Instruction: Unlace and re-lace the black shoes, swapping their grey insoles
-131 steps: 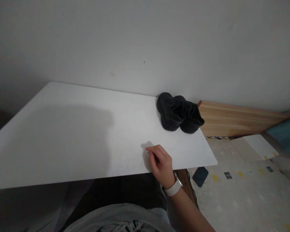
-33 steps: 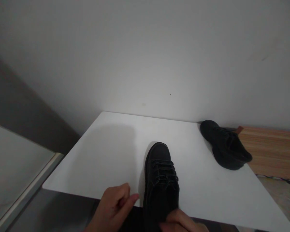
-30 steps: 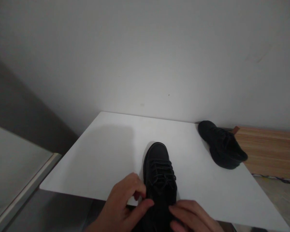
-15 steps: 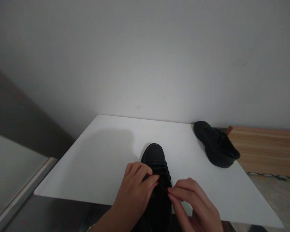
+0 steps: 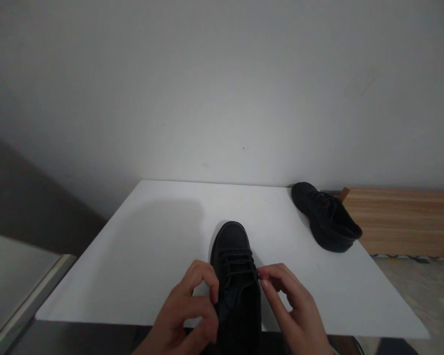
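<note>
A black lace-up shoe (image 5: 235, 241) lies in front of me, toe pointing to the wall, with its heel end cut off by the bottom of the view. My right hand (image 5: 290, 303) pinches thumb and fingertips together at the shoe's right edge, on the black shoelace (image 5: 248, 282) beside the eyelets. On the left side of the shoe is my left hand (image 5: 187, 308), its fingers bent and apart, with nothing visible between them. Its fingertips are close to the shoe's left edge; whether they touch it I cannot tell.
A second black shoe (image 5: 327, 217) rests at the far right edge of the white table (image 5: 163, 246). Behind the table rises a grey-white wall (image 5: 222, 98). A wooden board (image 5: 403, 217) is at the right, and a pale ledge (image 5: 37, 296) at the left.
My left hand has come off the laces toward the shoe's left side, its fingers spreading. My right hand has shifted slightly up along the right edge. The view has tilted a little.
</note>
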Available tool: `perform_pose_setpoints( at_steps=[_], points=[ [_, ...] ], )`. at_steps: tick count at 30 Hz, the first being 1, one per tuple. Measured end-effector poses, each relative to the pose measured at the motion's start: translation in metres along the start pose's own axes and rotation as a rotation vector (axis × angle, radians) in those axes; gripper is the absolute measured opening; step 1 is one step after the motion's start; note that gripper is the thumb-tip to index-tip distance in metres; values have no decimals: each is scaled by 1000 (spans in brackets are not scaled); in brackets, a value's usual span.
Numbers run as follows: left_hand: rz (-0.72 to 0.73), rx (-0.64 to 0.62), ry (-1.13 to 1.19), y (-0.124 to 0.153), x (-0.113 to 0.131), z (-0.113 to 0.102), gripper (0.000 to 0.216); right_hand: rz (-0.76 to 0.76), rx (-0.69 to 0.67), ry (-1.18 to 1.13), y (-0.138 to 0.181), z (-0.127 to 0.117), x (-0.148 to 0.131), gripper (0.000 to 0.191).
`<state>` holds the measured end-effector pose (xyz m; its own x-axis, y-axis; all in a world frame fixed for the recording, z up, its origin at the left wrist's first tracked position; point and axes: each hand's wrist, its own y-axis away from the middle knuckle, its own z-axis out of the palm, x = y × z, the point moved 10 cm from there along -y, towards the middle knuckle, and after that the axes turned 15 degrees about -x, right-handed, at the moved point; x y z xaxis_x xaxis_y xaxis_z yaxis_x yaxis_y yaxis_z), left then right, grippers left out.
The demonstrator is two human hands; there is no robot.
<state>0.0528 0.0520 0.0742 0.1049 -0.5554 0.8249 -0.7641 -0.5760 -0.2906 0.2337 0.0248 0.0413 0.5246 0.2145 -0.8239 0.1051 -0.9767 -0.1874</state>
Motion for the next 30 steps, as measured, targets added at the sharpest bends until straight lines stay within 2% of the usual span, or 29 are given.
perform_pose_setpoints(
  at_steps=[3, 5, 9, 15, 21, 26, 30],
  points=[
    [-129, 115, -28, 1, -21, -11, 28, 8, 26, -68, -4, 0, 1, 12],
    [-211, 140, -76, -1, -33, -10, 11, 16, 28, -101, -6, 0, 1, 13],
    [-258, 114, -122, -5, -42, -3, 11, 38, 8, -143, -8, 4, 3, 16],
    [-232, 81, -188, -9, -39, 3, 13, 18, -13, -150, -8, 9, -1, 11],
    [-164, 133, -286, -14, -32, 3, 16, 2, -40, -84, -14, 5, -10, 11],
    [-326, 157, -105, -11, -43, 0, 12, 49, 19, -148, -13, -5, -5, 8],
    [-337, 138, -24, -15, -45, 3, 8, 126, 14, -219, -12, -12, 5, 12]
  ],
)
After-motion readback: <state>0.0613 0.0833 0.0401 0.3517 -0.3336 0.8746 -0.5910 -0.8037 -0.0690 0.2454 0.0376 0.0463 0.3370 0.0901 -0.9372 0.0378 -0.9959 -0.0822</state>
